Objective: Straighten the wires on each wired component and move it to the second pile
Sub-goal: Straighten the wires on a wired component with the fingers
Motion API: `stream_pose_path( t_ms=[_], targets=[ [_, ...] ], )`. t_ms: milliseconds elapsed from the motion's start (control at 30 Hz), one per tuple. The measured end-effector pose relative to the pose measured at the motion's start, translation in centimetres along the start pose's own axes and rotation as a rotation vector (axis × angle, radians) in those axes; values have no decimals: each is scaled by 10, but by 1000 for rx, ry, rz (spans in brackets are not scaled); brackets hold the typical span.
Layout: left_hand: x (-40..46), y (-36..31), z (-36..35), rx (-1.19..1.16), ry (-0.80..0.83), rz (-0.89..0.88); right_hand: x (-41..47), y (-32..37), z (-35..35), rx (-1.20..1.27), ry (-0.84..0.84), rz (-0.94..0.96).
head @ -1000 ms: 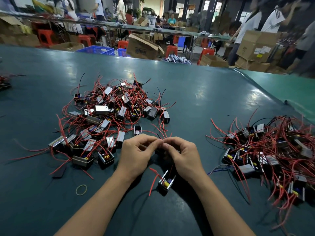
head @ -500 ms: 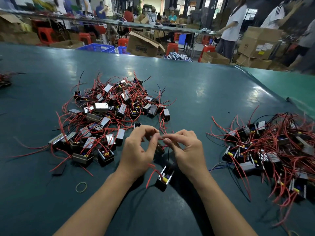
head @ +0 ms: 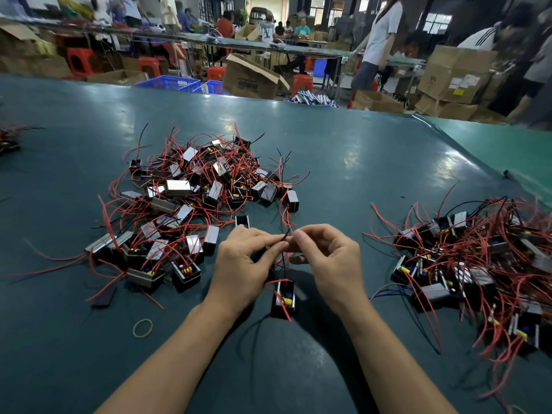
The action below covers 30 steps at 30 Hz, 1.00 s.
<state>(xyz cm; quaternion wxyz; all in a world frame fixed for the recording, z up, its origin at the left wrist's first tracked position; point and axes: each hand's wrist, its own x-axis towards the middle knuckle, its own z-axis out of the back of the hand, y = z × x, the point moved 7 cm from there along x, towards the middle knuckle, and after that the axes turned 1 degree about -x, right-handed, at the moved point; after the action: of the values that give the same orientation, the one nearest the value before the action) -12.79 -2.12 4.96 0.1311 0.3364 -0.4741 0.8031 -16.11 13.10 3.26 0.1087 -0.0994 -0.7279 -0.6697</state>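
A small black component [head: 283, 298] with red and black wires hangs just above the table between my wrists. My left hand [head: 242, 264] and my right hand [head: 327, 261] both pinch its wires where the fingertips meet, above the component. A big tangled pile of the same components [head: 191, 201] lies to the left of my hands. A second pile [head: 478, 264] lies at the right.
The table is covered with a dark green mat [head: 343, 162]. A yellow rubber band [head: 142, 327] lies near my left forearm. A loose flat black piece [head: 103, 300] sits left of it. Cardboard boxes [head: 254, 77], blue crates and people stand beyond the far edge.
Both hands have risen a little with the wires pinched. The component has swung from tilted to hanging more upright below the fingertips.
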Motion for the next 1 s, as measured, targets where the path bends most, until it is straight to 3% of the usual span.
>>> stream_pose_path(
  t_ms=[167, 400, 800, 1000],
  targets=[
    [-1, -3, 0, 49, 8, -38, -1, 1, -9, 16, 98, 9],
    [-1, -6, -3, 170, -3, -154, 0, 9, -3, -192, 79, 91],
    [-1, -2, -3, 217, 21, -166, 4, 6, 1, -413, 131, 140],
    [-1, -2, -5, 229, 11, -186, 4, -7, -7, -117, 248, -50]
  ],
)
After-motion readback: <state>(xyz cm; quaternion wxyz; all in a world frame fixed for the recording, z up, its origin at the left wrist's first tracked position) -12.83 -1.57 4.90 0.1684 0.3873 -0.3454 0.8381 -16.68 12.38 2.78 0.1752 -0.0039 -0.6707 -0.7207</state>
